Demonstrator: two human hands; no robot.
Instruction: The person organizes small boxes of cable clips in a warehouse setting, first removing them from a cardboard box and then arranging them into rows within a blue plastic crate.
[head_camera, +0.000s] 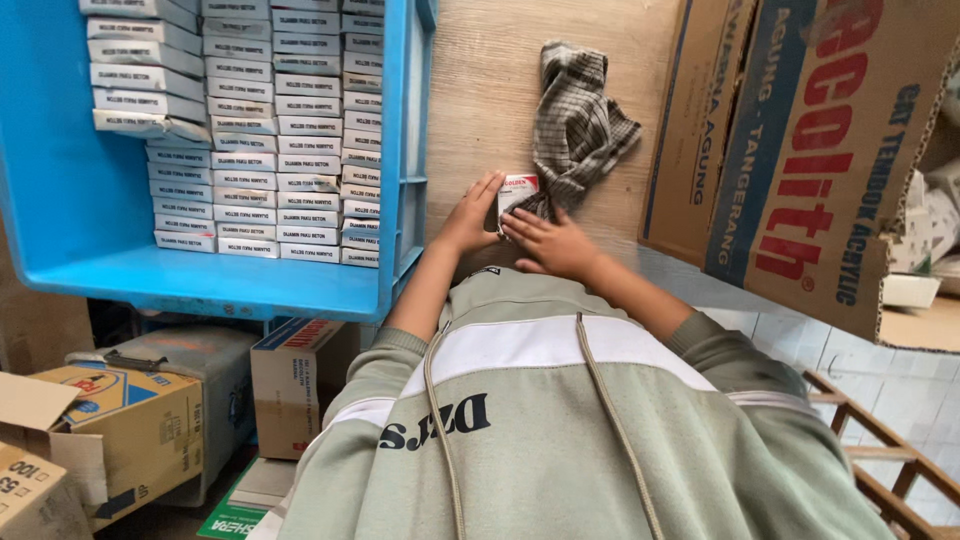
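Observation:
A small white and red box (518, 188) stands on the wooden tabletop (480, 90), held between both hands. My left hand (467, 215) grips its left side with the fingers stretched upward. My right hand (550, 245) presses against its lower right edge. A crumpled checked cloth (580, 120) lies just behind the box and touches it. My grey-green hooded sweatshirt fills the bottom of the view.
A blue plastic crate (70, 200) on the left holds several rows of stacked flat white boxes (280, 130). Large cardboard cartons (800, 150) lean at the right. Below are more cartons (140, 420), a tiled floor and a wooden frame (870, 440).

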